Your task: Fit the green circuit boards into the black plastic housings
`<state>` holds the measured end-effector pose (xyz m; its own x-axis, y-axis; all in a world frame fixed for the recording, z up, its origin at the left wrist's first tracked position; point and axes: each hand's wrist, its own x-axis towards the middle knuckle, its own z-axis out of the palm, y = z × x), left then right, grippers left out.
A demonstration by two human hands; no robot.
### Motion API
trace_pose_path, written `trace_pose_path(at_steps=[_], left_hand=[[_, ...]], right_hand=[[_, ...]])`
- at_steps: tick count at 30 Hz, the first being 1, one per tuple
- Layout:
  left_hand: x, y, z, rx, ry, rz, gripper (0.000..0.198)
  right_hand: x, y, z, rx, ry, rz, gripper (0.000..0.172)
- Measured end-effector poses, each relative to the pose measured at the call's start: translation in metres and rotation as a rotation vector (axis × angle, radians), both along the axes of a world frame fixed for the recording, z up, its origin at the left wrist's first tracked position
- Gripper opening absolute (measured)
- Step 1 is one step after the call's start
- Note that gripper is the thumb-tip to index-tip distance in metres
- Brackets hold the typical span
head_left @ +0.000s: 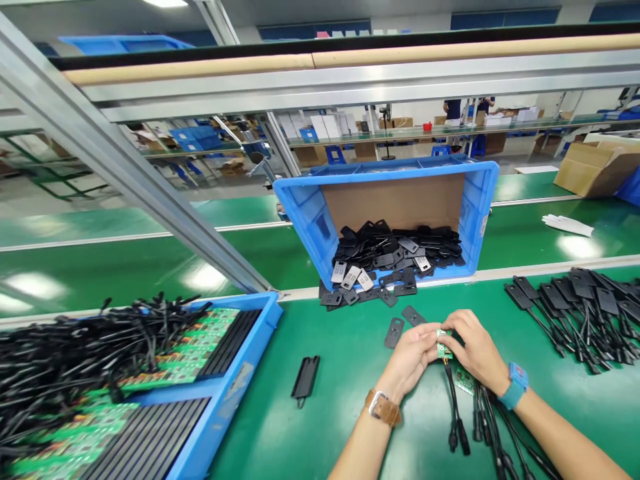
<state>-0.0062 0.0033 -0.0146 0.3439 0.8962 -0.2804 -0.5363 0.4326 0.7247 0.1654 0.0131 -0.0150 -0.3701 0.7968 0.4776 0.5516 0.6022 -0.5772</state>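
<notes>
Between my two hands is a small green circuit board (443, 348), with black cables (453, 400) hanging down from it. My left hand (411, 352) pinches the board's left side, and my right hand (473, 347) closes on its right side with thumb and fingers. Under my right wrist lies another circuit board (465, 381) with several black cables running toward the front edge. Two flat black covers (395, 332) rest on the green table just beyond my left hand. Farther left, a black plastic housing (305, 378) lies alone.
A blue bin (483, 227) tipped toward me holds many black covers. At left stands a blue tray (250, 360) of boards, cables and black housings. Finished-looking cabled black units (560, 300) are piled at right. A white glove (567, 225) and cardboard box (590, 167) lie beyond. A metal frame crosses overhead.
</notes>
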Motion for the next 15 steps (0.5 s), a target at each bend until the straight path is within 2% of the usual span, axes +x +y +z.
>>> trace_pose_path(at_steps=[4,8,15], left_hand=[[0.0031,-0.0018,0.0027,-0.052,-0.190,-0.028,0.020],[0.0062,-0.0041,0.0021,-0.024,-0.215,-0.034,0.024],[0.0052,-0.0037,0.0033,0.029,-0.198,-0.045,0.028]], right_hand=[[0.0012,-0.0006,0.0036,0.038,0.092,0.014,0.009],[-0.0003,-0.0021,0.0039,0.043,0.190,-0.015,0.009],[-0.0008,0.0004,0.0067,-0.141,0.406,-0.027,0.013]])
